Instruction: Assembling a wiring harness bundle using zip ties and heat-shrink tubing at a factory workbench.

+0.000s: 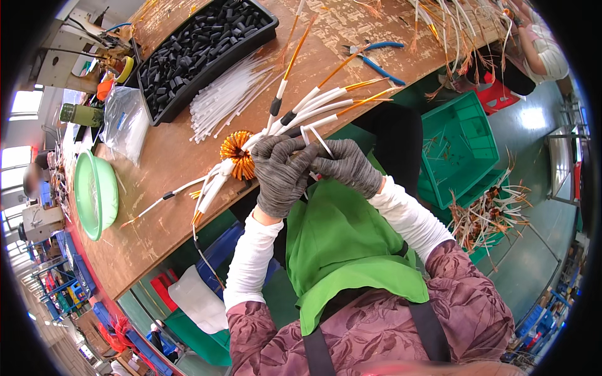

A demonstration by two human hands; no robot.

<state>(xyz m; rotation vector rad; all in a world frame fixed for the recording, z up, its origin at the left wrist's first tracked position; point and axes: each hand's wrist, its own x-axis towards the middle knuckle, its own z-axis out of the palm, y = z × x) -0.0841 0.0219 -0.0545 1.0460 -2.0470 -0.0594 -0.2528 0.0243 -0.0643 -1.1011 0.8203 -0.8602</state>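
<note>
A ring-shaped copper coil [236,150] rests at the table's front edge, with white-sleeved wire leads [307,111] fanning out on both sides. Some leads carry short black sleeves [288,118], and their orange-copper ends are bare. My left hand [280,175], in a grey knit glove, is closed around the leads just right of the coil. Close beside it, my gloved right hand [349,166] pinches a thin white cable tie [322,141], whose strip sticks up between the two hands. The fingers hide where the tie passes round the leads.
Behind the coil lie a pile of white cable ties [227,94] and a black tray [164,113] of black sleeves. Blue-handled pliers [382,70] sit farther right. A green basin [105,194] stands at left; green crates [442,188] are at right. Another person [544,53] works at far right.
</note>
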